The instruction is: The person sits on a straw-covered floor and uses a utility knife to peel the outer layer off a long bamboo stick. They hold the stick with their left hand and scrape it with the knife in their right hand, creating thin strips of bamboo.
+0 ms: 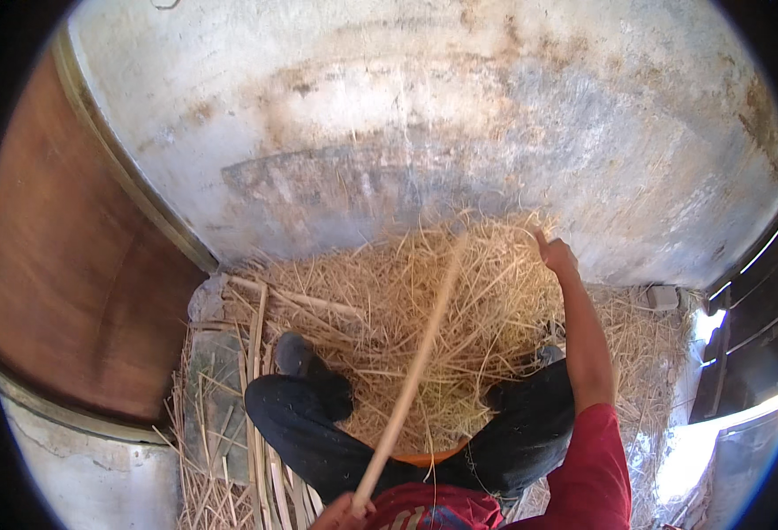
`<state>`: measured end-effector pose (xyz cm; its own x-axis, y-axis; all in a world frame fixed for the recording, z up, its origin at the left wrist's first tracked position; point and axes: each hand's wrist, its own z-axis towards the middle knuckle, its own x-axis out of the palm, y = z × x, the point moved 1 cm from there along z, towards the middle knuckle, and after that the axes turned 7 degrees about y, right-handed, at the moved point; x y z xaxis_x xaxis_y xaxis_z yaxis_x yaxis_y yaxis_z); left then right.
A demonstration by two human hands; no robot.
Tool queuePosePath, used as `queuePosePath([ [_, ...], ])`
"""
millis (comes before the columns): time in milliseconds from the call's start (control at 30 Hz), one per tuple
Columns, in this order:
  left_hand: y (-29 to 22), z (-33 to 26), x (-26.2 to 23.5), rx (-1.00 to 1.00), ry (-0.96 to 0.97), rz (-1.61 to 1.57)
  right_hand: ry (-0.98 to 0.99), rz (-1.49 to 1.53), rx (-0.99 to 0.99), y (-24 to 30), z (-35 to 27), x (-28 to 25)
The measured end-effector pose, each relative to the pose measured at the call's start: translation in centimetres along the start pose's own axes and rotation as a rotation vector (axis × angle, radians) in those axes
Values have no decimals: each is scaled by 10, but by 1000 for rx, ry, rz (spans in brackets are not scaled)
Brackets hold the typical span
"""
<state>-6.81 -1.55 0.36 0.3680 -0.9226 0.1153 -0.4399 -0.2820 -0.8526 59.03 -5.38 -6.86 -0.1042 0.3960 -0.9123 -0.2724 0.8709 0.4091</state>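
Low in the view, my left hand [343,513] is closed around the near end of a long pale bamboo strip [413,375]. The strip slants up and away over my lap, and its far end blurs against the shavings. My right arm is stretched out far to the right, close to the wall. My right hand [558,254] looks closed, with one finger or the thumb jutting out. Thin pale curls show beside it, and what it grips, if anything, is too small to make out. Heaped shavings [495,283] lie beneath both the strip and the right hand.
A stained pale wall [389,115] rises behind the heap. To the left stands a brown wooden door [88,256]. Several long split strips [256,353] lie left of my bent legs [296,424]. A grey block [663,298] rests by the wall at right.
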Motion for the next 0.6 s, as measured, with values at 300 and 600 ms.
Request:
queuePosePath([
  [300, -90, 65, -5, 216, -61, -60, 713, 169, -729, 158, -227, -62],
  [600, -111, 80, 7, 271, -22, -129, 292, 30, -1049, 166, -259, -46],
])
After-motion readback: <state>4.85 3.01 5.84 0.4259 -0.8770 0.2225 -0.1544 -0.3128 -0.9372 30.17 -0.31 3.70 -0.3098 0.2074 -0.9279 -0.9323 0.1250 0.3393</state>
